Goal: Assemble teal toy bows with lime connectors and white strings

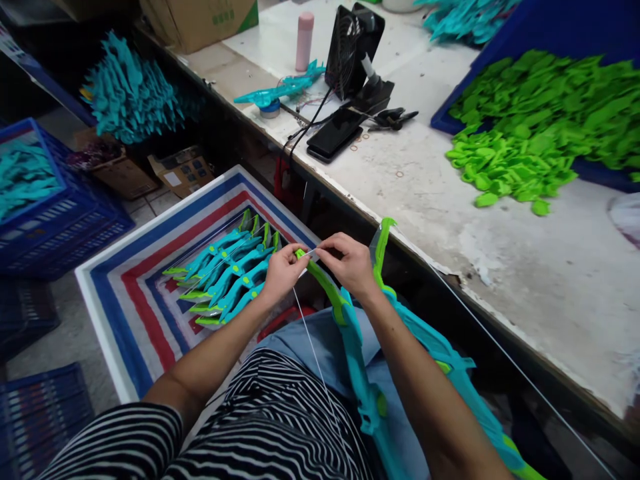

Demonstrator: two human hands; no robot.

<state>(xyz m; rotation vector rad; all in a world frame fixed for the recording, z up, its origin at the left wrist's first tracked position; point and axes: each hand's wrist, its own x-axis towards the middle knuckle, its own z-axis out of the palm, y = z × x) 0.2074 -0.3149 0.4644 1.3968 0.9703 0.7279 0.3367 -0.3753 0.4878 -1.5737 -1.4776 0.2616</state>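
Note:
My left hand [285, 272] is closed in a pinch on the green tip of a teal-and-green plastic toy bow [356, 363], which slants down over my lap. A thin white bowstring [316, 353] hangs from beneath that hand. Fingers of my right hand [350, 265] pinch what looks like the whitish string end at the tip, though the fingers partly hide it. Beside my right forearm leans a second toy bow [425, 333] with a green upper tip and its own taut string [500, 343]. Several strung toy bows [235, 273] lie in a row to the left.
A white-rimmed bin [100, 320] lined with striped sheeting holds the row. On the workbench [415, 187] are a phone [336, 135], a small fan [345, 50], a pink bottle [304, 41] and spilled green parts [515, 160]. Blue crates [65, 220] stand left.

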